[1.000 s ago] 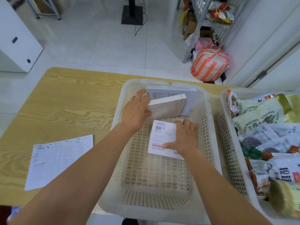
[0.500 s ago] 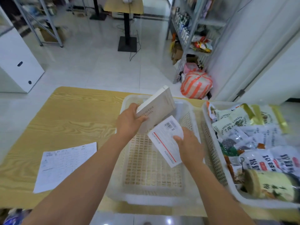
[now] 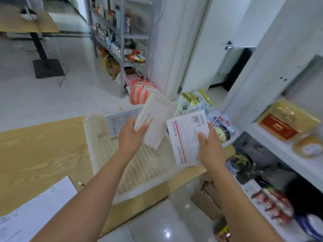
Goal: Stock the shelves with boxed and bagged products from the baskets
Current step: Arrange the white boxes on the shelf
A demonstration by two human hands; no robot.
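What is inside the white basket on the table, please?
One pale box leans against the white basket's far wall; its mesh floor shows nearer you. The white box in the left hand and the flat packet in the right hand cover its far right corner.

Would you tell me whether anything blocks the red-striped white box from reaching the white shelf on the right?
Nothing visible stands between the flat red-striped white box in the right hand and the white shelf; yellow packets occupy part of it.

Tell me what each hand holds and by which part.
The left hand grips the white box at its lower left edge. The right hand pinches the red-striped white packet by its right edge.
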